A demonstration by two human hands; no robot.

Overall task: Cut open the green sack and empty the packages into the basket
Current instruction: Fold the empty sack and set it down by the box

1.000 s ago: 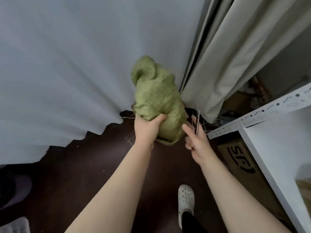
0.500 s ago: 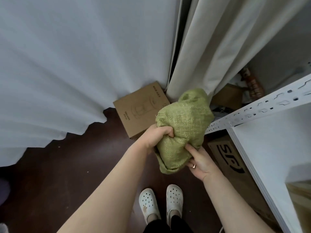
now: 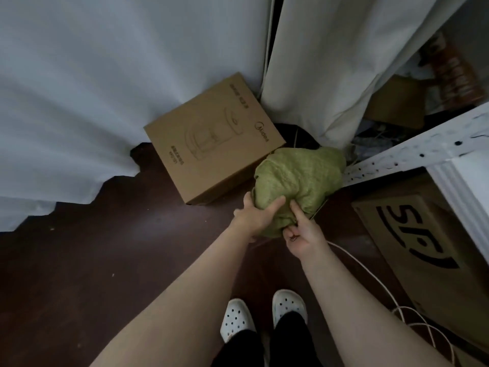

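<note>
The green sack [image 3: 296, 178] is a crumpled woven bundle, held low over the dark floor just right of a cardboard box. My left hand [image 3: 255, 215] grips its lower left side, thumb pressed into the fabric. My right hand [image 3: 301, 234] pinches its bottom edge from the right, index finger pointing up along the cloth. A thin dark blade-like strip [image 3: 318, 209] sticks out beside the right fingers; what it is I cannot tell. No basket and no packages are in view.
A brown appliance box [image 3: 209, 144] lies on the floor against white curtains [image 3: 79, 75]. At right stands a white metal shelf [image 3: 423, 149] with a printed carton [image 3: 423, 250] under it. A white cable [image 3: 370, 276] loops on the floor near my white clogs [image 3: 236, 321].
The sack has come down from in front of the curtain to near the floor beside the box. Both hands have shifted to its lower edge, and the view has tilted downward.
</note>
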